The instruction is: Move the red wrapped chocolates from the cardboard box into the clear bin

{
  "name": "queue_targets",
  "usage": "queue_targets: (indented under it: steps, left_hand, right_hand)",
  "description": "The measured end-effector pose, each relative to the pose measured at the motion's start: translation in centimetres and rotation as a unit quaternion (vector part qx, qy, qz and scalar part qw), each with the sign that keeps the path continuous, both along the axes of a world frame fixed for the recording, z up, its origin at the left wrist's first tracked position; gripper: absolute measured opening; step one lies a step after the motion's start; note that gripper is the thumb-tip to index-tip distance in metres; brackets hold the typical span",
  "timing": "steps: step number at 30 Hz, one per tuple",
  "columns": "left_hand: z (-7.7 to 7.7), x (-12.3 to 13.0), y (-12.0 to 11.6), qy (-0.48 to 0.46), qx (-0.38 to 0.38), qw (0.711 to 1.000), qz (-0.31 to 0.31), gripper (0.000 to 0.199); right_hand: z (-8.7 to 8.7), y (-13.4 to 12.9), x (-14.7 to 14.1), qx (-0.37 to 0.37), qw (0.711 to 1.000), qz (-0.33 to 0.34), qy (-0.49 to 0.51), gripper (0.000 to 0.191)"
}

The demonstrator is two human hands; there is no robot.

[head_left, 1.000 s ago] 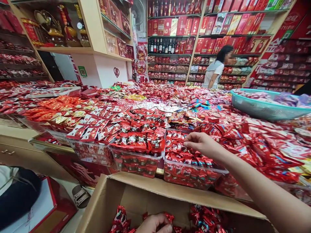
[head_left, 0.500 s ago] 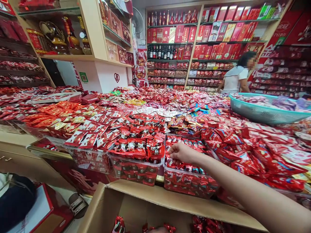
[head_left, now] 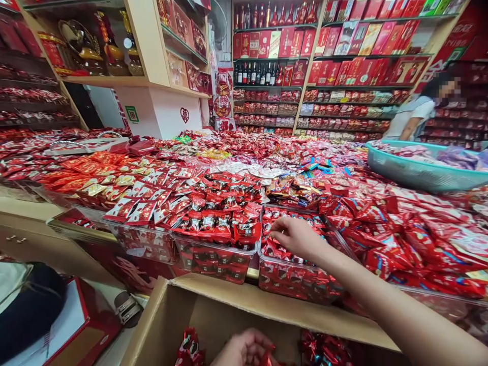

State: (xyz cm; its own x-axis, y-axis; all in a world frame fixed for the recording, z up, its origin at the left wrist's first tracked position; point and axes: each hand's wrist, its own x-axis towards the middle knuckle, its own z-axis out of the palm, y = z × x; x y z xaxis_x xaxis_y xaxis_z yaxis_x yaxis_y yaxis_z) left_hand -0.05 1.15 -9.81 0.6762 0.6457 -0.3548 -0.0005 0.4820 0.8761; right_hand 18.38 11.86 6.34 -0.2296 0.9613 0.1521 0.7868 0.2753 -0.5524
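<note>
We noted the left hand (head_left: 244,349) low in the cardboard box (head_left: 213,310), its grip curled round red wrapped candies (head_left: 189,348). The right hand (head_left: 295,236) lay over the clear bin (head_left: 301,284) at the tabletop's front edge, fingers pinched; on what, we could not tell. We judged small, level drops best: neighbouring heaps crowded both sides, and only the box offered open room.

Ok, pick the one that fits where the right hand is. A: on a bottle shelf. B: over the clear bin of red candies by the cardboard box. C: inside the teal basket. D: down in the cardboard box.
B: the right hand rests over the clear bin of red candies, just beyond the cardboard box.
</note>
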Motion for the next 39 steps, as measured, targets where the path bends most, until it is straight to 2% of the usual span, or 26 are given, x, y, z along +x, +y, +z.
queue_targets:
  steps: [2,4,6,8,10,12,14,18,21,23,25,28,30,33,36,39]
  left_hand:
    - [3.0,0.0,-0.5,-0.023,0.028,0.998,0.054,0.042]
    - [5.9,0.0,-0.7,-0.023,0.054,0.992,0.109,0.038]
    - [7.9,0.1,-0.7,-0.032,0.068,0.989,0.129,0.036]
    - [8.9,0.3,-0.6,-0.054,0.065,0.988,0.130,0.036]
    - [9.2,0.6,-0.5,-0.068,0.064,0.988,0.127,0.033]
    - [9.3,1.0,-0.6,-0.076,0.075,0.986,0.127,0.026]
    - [9.4,1.4,-0.7,-0.090,0.091,0.983,0.133,0.020]
    - [10.2,2.2,-0.9,-0.122,0.087,0.977,0.153,0.027]
    - [10.3,2.3,-0.8,-0.141,0.068,0.974,0.165,0.036]
    - [10.1,2.3,-0.8,-0.143,0.077,0.972,0.168,0.039]
    - [9.7,2.3,-0.8,-0.138,0.099,0.971,0.169,0.045]
    - [9.4,2.3,-1.0,-0.121,0.136,0.971,0.152,0.057]
    - [9.3,2.3,-1.2,-0.117,0.147,0.976,0.113,0.063]
    - [9.4,2.3,-1.3,-0.137,0.121,0.980,0.082,0.063]
    - [9.6,2.1,-1.3,-0.186,0.073,0.975,0.099,0.053]
    - [9.5,1.7,-1.0,-0.167,0.064,0.975,0.133,0.049]
  right_hand:
    - [0.8,-2.6,0.2,0.047,0.998,0.015,0.031,0.014]
    - [1.0,-5.9,0.3,0.041,0.996,0.038,0.072,0.013]
    - [0.2,-9.1,0.3,0.003,0.995,0.048,0.089,0.011]
    - [-1.3,-11.8,0.0,-0.035,0.993,0.061,0.091,0.011]
    - [-3.1,-13.4,-0.3,-0.061,0.990,0.062,0.110,0.013]
    - [-4.6,-14.1,-0.4,-0.052,0.987,0.044,0.144,0.010]
    - [-5.4,-14.3,-0.3,0.021,0.987,0.030,0.159,0.011]
    - [-5.8,-14.4,0.0,0.227,0.964,0.095,0.098,0.028]
    - [-6.0,-14.6,-0.2,0.274,0.951,0.131,0.056,0.032]
    - [-6.3,-14.6,-0.5,0.255,0.956,0.122,0.077,0.027]
    - [-6.5,-14.6,-0.7,0.213,0.966,0.080,0.125,0.022]
    - [-6.4,-14.4,-0.8,0.134,0.976,0.038,0.165,0.027]
    - [-6.2,-14.2,-0.8,0.075,0.980,0.070,0.172,0.031]
    - [-5.5,-14.0,-0.9,0.001,0.974,0.150,0.167,0.024]
    - [-4.4,-13.8,-0.7,-0.017,0.976,0.175,0.125,0.017]
    - [-2.4,-12.6,0.0,0.025,0.985,0.134,0.101,0.016]
